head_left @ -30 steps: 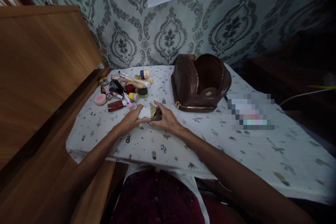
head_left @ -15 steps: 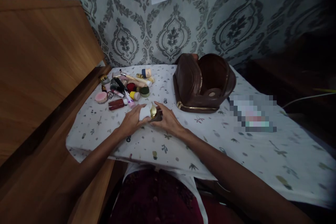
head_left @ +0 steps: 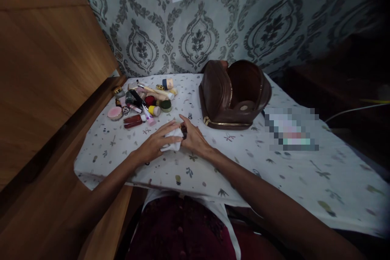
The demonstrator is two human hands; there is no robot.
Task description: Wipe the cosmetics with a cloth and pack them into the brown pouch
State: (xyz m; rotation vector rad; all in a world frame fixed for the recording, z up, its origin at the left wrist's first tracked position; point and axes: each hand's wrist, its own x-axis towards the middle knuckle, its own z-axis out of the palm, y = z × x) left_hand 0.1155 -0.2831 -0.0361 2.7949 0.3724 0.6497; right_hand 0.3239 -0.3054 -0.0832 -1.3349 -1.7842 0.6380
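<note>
My left hand (head_left: 154,141) is closed on a folded white cloth or tissue (head_left: 173,143), its fingers lying over the top. The cloth presses against a small dark container (head_left: 184,131) that my right hand (head_left: 196,140) grips from the other side. Both hands are just above the front middle of the table. Most of the container is hidden by fingers and cloth, so its exact kind cannot be told. Left of the hands lie a bottle of dark red liquid (head_left: 133,121), a yellow-banded tube (head_left: 154,110) and a green-lidded jar (head_left: 166,106).
Several more cosmetics, including a pink compact (head_left: 115,113) and brushes (head_left: 154,90), crowd the table's back left. An unzipped brown bag (head_left: 216,93) stands at the back right. Beyond it lies a pixelated flat item (head_left: 291,130). A wooden panel (head_left: 51,69) borders the left side.
My left hand has shifted the cloth over the container's gold part, covering it. The right hand keeps its grip. The whole view has moved slightly.
</note>
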